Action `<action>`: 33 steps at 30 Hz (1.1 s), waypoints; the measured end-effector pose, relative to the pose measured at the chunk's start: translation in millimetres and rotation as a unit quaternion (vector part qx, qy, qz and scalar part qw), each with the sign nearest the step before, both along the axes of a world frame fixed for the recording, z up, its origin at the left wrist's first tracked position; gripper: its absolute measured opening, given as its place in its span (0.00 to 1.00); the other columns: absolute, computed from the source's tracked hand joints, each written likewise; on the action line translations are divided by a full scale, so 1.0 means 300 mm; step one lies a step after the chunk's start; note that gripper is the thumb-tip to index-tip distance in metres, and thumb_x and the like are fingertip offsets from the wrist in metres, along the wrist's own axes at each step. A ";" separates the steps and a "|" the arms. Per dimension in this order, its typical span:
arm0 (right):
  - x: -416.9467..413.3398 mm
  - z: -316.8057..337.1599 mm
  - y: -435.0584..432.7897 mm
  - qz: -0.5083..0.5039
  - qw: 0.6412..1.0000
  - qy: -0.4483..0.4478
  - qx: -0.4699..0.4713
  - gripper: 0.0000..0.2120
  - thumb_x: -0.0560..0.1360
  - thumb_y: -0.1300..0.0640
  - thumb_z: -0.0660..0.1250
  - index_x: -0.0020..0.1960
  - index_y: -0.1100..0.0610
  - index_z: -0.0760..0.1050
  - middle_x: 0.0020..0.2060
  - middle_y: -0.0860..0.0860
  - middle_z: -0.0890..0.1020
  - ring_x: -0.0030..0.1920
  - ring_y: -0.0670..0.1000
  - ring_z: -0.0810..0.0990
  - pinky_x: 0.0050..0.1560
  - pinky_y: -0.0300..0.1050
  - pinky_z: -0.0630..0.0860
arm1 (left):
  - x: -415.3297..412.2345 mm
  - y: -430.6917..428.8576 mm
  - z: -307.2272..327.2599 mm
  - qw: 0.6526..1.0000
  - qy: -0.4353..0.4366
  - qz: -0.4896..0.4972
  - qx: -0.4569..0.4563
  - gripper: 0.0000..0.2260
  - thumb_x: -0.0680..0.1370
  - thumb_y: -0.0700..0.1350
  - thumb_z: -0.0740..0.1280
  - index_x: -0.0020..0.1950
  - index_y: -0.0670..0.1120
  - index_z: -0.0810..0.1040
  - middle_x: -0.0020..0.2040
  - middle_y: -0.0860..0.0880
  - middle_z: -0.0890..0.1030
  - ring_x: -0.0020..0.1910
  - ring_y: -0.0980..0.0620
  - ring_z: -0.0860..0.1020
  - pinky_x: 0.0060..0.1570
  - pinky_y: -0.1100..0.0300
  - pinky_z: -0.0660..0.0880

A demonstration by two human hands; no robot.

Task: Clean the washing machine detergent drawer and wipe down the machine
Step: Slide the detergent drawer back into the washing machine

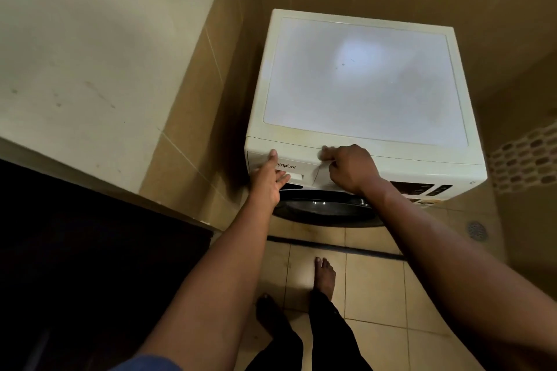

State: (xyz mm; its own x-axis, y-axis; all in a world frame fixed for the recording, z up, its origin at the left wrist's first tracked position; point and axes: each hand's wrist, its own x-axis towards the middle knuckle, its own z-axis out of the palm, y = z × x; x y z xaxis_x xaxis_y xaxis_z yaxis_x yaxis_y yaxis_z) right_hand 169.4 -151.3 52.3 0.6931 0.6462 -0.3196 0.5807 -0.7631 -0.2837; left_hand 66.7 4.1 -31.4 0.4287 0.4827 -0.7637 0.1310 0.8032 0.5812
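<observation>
A white front-loading washing machine (361, 75) stands in a tiled corner, seen from above. Its detergent drawer (297, 170) is at the left end of the front panel and looks closed. My left hand (271, 181) holds the drawer front, with the thumb on its upper edge and the fingers reaching into the handle recess. My right hand (346, 167) rests with curled fingers against the panel, at the drawer's right edge, and nothing shows in it. The dark round door (325, 209) sits just below both hands.
A cream wall (90, 54) and tan tiles close in on the machine's left and back. A dark doorway or mat (90, 265) lies at lower left. My bare feet (324, 275) stand on the tiled floor before a dark threshold strip (331, 247). A floor drain (477, 230) is at right.
</observation>
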 end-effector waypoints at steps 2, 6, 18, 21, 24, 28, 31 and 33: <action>-0.002 0.002 0.011 0.001 1.000 -0.005 -0.018 0.22 0.76 0.61 0.60 0.67 0.48 0.80 0.63 0.55 0.84 0.63 0.61 0.80 0.61 0.50 0.77 | 0.014 -0.012 -0.013 1.000 -0.004 0.027 -0.001 0.24 0.80 0.48 0.72 0.71 0.37 0.72 0.69 0.34 0.75 0.68 0.34 0.75 0.64 0.41 0.78; 0.000 0.015 0.030 0.029 0.998 -0.019 -0.050 0.21 0.75 0.61 0.61 0.65 0.50 0.81 0.61 0.56 0.84 0.61 0.62 0.80 0.58 0.49 0.77 | 0.009 -0.018 -0.042 0.999 -0.021 0.035 -0.012 0.22 0.80 0.47 0.72 0.68 0.35 0.73 0.69 0.32 0.73 0.71 0.32 0.72 0.64 0.38 0.77; 0.009 0.005 0.024 0.040 0.997 -0.003 -0.061 0.24 0.75 0.63 0.61 0.69 0.50 0.78 0.67 0.54 0.81 0.67 0.59 0.77 0.63 0.47 0.73 | -0.095 -0.054 -0.082 0.996 -0.070 0.057 -0.028 0.07 0.82 0.37 0.67 0.47 0.41 0.71 0.55 0.39 0.78 0.63 0.33 0.77 0.60 0.40 0.78; 0.009 0.001 0.017 0.041 0.997 -0.007 -0.059 0.25 0.75 0.64 0.61 0.69 0.50 0.79 0.67 0.54 0.81 0.67 0.59 0.77 0.62 0.45 0.72 | -0.207 -0.093 -0.099 0.994 -0.088 0.046 -0.040 0.06 0.82 0.37 0.68 0.47 0.40 0.73 0.53 0.39 0.81 0.58 0.36 0.79 0.60 0.40 0.78; 0.011 0.005 0.007 0.038 0.998 0.005 -0.054 0.25 0.75 0.65 0.60 0.68 0.50 0.79 0.67 0.54 0.81 0.67 0.59 0.77 0.64 0.45 0.73 | -0.345 -0.146 -0.116 0.992 -0.106 0.050 -0.055 0.06 0.82 0.36 0.68 0.47 0.41 0.73 0.56 0.38 0.81 0.58 0.36 0.81 0.57 0.40 0.81; 0.001 0.004 0.002 0.028 0.998 0.016 -0.051 0.27 0.75 0.66 0.59 0.70 0.49 0.78 0.71 0.51 0.78 0.71 0.56 0.75 0.69 0.45 0.71 | -0.485 -0.211 -0.130 0.988 -0.120 0.064 -0.077 0.04 0.81 0.34 0.67 0.49 0.40 0.73 0.56 0.40 0.80 0.62 0.34 0.80 0.52 0.42 0.84; -0.008 -0.010 0.005 0.030 0.998 0.014 -0.052 0.28 0.75 0.66 0.59 0.73 0.50 0.76 0.72 0.52 0.77 0.72 0.56 0.73 0.69 0.47 0.71 | -0.521 -0.236 -0.110 0.985 -0.127 0.077 -0.084 0.05 0.81 0.32 0.67 0.49 0.40 0.73 0.52 0.42 0.79 0.59 0.35 0.80 0.47 0.45 0.85; -0.009 -0.018 0.008 0.034 0.998 0.014 -0.053 0.29 0.75 0.66 0.59 0.73 0.50 0.75 0.72 0.52 0.76 0.73 0.57 0.73 0.69 0.46 0.71 | -0.536 -0.249 -0.106 0.986 -0.121 0.083 -0.085 0.04 0.82 0.32 0.66 0.52 0.39 0.73 0.54 0.41 0.78 0.60 0.34 0.79 0.47 0.44 0.85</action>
